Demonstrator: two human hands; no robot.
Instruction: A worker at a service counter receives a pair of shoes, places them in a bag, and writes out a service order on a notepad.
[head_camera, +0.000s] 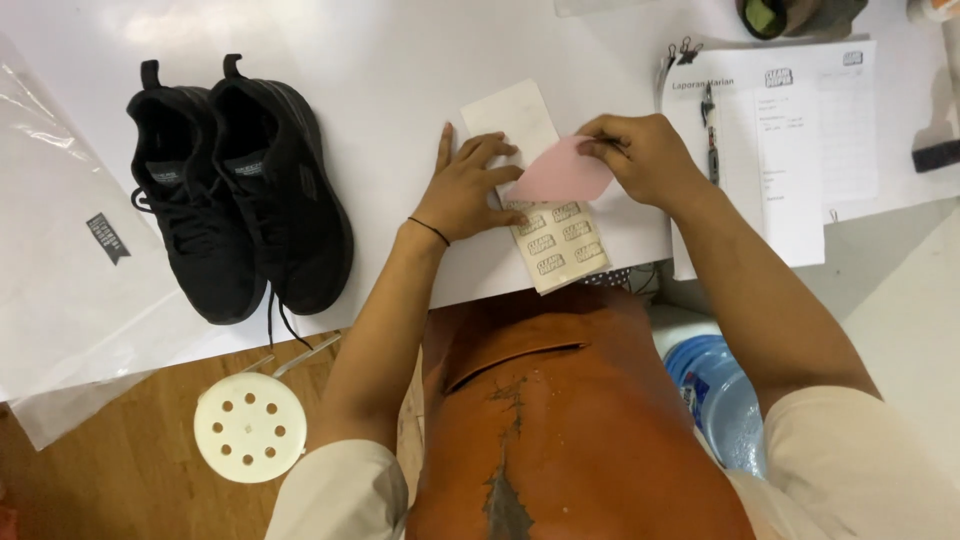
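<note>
Head view, looking straight down. White bench, near edge at the person's lap. On it, a long white sticker sheet lies at a slight angle, its lower end carrying rows of small printed labels and just overhanging the bench edge.

Left hand: flat, fingers spread, pressing the sheet down against the bench. Not gripping, only pinning.

Right hand: closed in a pinch on the upper right edge of a pink paper piece, thumb and fingertips together. The pink piece lies over the middle of the sheet, touching it, one side rounded.

Handling, as a judgement: both papers look very light, thin and limp; they would curl, crease or tear easily. Best taken at an edge or corner with fingertips, the sheet held flat meanwhile.

Around: pair of black shoes at left, well apart; a clear plastic bag beyond them; printed forms with binder clips at right; a white perforated stool and a water bottle below the bench.
</note>
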